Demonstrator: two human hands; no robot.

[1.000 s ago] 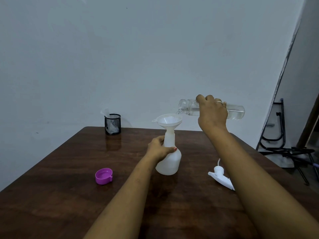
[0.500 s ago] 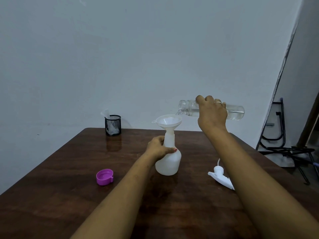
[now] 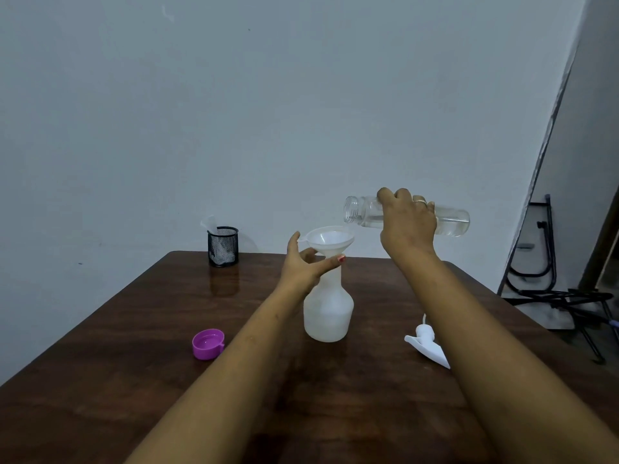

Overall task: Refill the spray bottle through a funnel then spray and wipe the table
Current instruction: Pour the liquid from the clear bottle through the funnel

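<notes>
While right hand (image 3: 407, 226) grips clear bottle (image 3: 363, 214) — left hand (image 3: 301, 267), fingers (image 3: 294, 244) straight, touches funnel (image 3: 330, 238).

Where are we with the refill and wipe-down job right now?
Done: the spray head is off and lies on the table; the purple cap is off too; the funnel sits in the spray bottle. In hand: the right hand holds the clear bottle nearly level, mouth by the funnel, liquid left inside; the left hand is at the neck, fingers straight. Left: finish pouring, refit the head, spray, wipe.
</notes>
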